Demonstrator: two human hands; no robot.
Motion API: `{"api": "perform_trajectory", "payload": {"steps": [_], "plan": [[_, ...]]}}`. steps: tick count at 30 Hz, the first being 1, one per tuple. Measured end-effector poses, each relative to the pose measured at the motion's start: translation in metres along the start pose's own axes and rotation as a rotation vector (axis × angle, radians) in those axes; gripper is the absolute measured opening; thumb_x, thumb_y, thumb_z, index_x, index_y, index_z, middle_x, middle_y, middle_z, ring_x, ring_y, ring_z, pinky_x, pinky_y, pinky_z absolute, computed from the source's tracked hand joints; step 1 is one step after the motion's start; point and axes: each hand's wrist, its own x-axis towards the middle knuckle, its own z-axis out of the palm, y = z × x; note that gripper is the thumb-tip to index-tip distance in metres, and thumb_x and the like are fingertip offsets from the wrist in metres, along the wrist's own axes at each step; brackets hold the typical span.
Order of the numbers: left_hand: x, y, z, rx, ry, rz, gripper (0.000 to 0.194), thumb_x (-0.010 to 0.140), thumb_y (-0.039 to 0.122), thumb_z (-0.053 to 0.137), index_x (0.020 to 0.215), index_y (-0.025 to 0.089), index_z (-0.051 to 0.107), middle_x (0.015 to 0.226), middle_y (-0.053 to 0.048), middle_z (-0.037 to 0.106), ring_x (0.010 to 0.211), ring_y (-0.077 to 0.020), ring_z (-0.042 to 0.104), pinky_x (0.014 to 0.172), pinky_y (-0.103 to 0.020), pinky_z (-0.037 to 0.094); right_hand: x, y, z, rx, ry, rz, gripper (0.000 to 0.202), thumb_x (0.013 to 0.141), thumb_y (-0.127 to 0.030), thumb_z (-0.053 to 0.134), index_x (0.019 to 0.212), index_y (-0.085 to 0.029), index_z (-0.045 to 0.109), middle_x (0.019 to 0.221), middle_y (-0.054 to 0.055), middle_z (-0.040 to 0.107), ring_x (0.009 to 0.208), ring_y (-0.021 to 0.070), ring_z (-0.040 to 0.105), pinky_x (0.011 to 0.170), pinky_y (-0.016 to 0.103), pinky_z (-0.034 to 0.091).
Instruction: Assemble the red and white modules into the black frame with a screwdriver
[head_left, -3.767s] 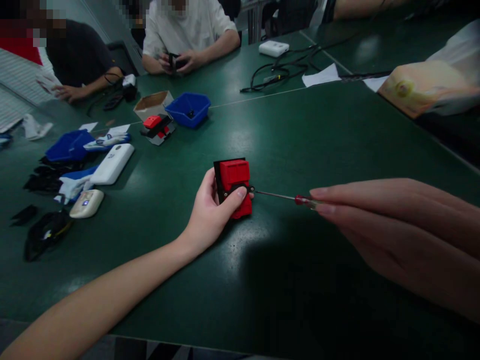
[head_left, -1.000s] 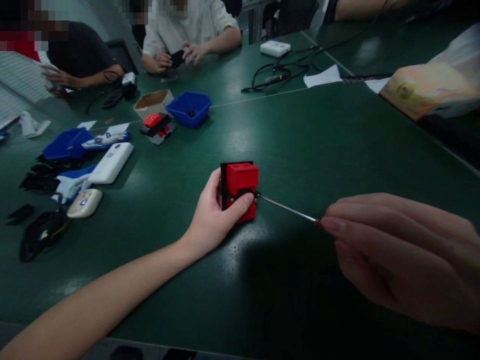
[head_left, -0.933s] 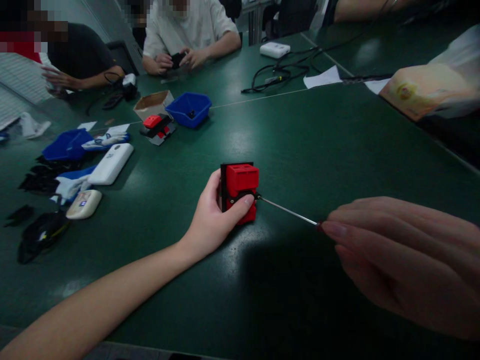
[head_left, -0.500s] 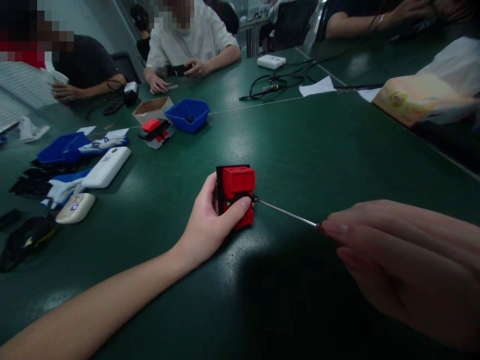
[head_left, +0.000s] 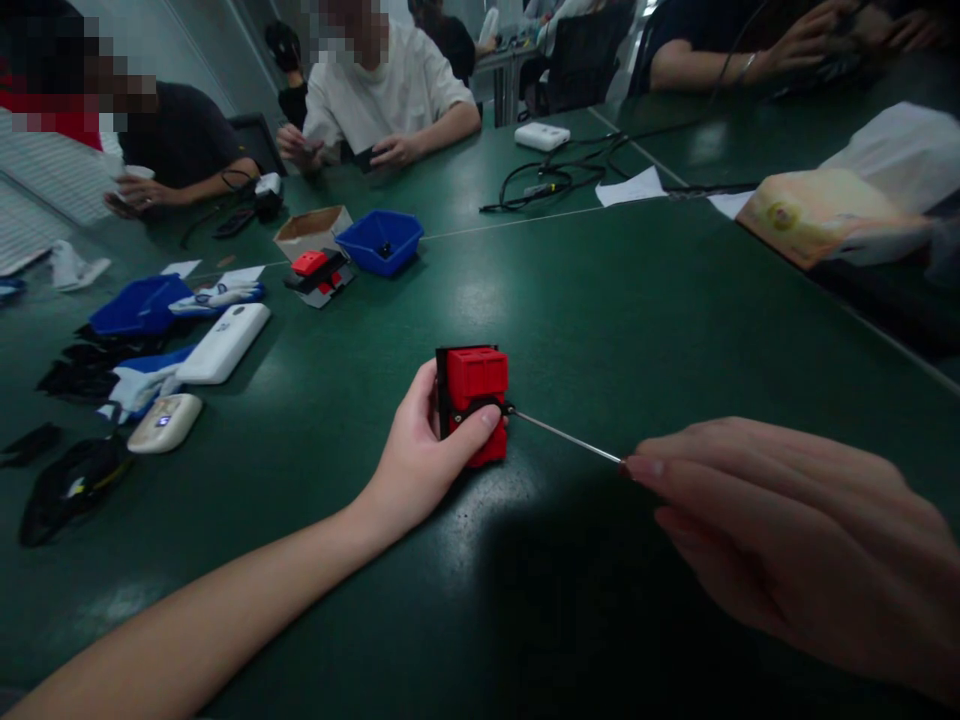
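Near the middle of the green table (head_left: 600, 320), my left hand (head_left: 412, 450) is closed around a red and black plastic block (head_left: 478, 372), its thumb pressed across the front. The block has a black plate along its left side and a small black piece across its middle. My right hand (head_left: 787, 530) grips a screwdriver (head_left: 566, 437) by its handle, which the fingers mostly hide. The thin metal shaft points left, and its tip meets a small black tab on the block's right side, just beyond my left thumb.
At the back left stand a blue bin (head_left: 382, 240), a cardboard box (head_left: 311, 230) and another red and black part (head_left: 319, 275). Gloves (head_left: 142, 385), a white power bank (head_left: 225, 343) and a cable bundle (head_left: 71, 490) lie left. A plastic bag (head_left: 832, 205) is at right. Other people sit across.
The view has shifted slightly. My right hand and the screwdriver have moved a little left, the tip still at the block's tab. A person opposite has raised one hand.
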Motion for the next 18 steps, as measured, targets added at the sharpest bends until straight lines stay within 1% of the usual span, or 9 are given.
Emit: {"api": "perform_trajectory", "payload": {"steps": [4,6,9,11,13,15,18], "plan": [[0.001,-0.002,0.001,-0.026,0.015,-0.007,0.047,0.084,0.034,0.079,0.121,0.017,0.055,0.119,-0.010,0.070,0.104,-0.0225,0.071,0.090,-0.033,0.060,0.009,-0.001,0.004,-0.004,0.102,-0.021,0.022,0.095,-0.007,0.056,0.115,-0.012,0.063,0.094,0.011,0.075,0.085,0.0204,0.073,0.076,0.034,0.062],[0.001,-0.002,0.001,-0.028,0.016,-0.001,0.046,0.085,0.034,0.079,0.121,0.017,0.055,0.119,-0.010,0.069,0.106,-0.0231,0.071,0.091,-0.034,0.060,0.013,-0.002,0.007,-0.005,0.124,-0.026,0.021,0.095,-0.006,0.056,0.113,-0.011,0.063,0.093,0.010,0.076,0.083,0.0197,0.073,0.074,0.033,0.062],[0.001,-0.001,0.000,-0.001,0.010,0.006,0.046,0.084,0.033,0.079,0.121,0.017,0.056,0.119,-0.010,0.070,0.108,-0.0233,0.070,0.094,-0.035,0.059,0.015,-0.002,0.006,0.040,0.112,0.001,0.018,0.097,-0.007,0.054,0.111,-0.014,0.062,0.084,0.006,0.075,0.070,0.0156,0.072,0.062,0.027,0.060],[0.000,-0.001,-0.001,0.005,0.003,0.005,0.047,0.084,0.033,0.080,0.121,0.017,0.056,0.120,-0.010,0.069,0.110,-0.0241,0.070,0.096,-0.036,0.058,0.014,0.000,0.004,0.076,0.068,0.041,0.016,0.100,-0.010,0.051,0.111,-0.017,0.061,0.081,0.004,0.074,0.065,0.0148,0.071,0.057,0.026,0.058],[0.000,-0.001,-0.002,-0.014,-0.014,-0.003,0.048,0.084,0.033,0.080,0.122,0.017,0.055,0.123,-0.011,0.069,0.113,-0.0256,0.070,0.097,-0.037,0.058,0.009,0.003,0.000,0.102,0.009,0.050,0.015,0.101,-0.014,0.051,0.112,-0.020,0.060,0.081,0.003,0.074,0.064,0.0154,0.071,0.058,0.027,0.059],[0.000,-0.001,-0.002,-0.037,-0.030,-0.009,0.050,0.084,0.033,0.080,0.124,0.017,0.055,0.125,-0.012,0.069,0.116,-0.0273,0.070,0.099,-0.039,0.058,0.003,0.003,-0.003,0.126,-0.026,0.039,0.014,0.101,-0.017,0.053,0.113,-0.021,0.060,0.084,0.003,0.074,0.068,0.0161,0.072,0.063,0.028,0.061],[0.000,-0.001,-0.001,-0.050,-0.036,-0.003,0.051,0.082,0.032,0.081,0.123,0.016,0.054,0.127,-0.013,0.068,0.117,-0.0282,0.070,0.099,-0.040,0.058,-0.003,-0.002,-0.004,0.112,-0.006,0.078,0.018,0.100,-0.018,0.057,0.116,-0.023,0.061,0.094,0.005,0.076,0.080,0.0193,0.074,0.071,0.031,0.063]]}}
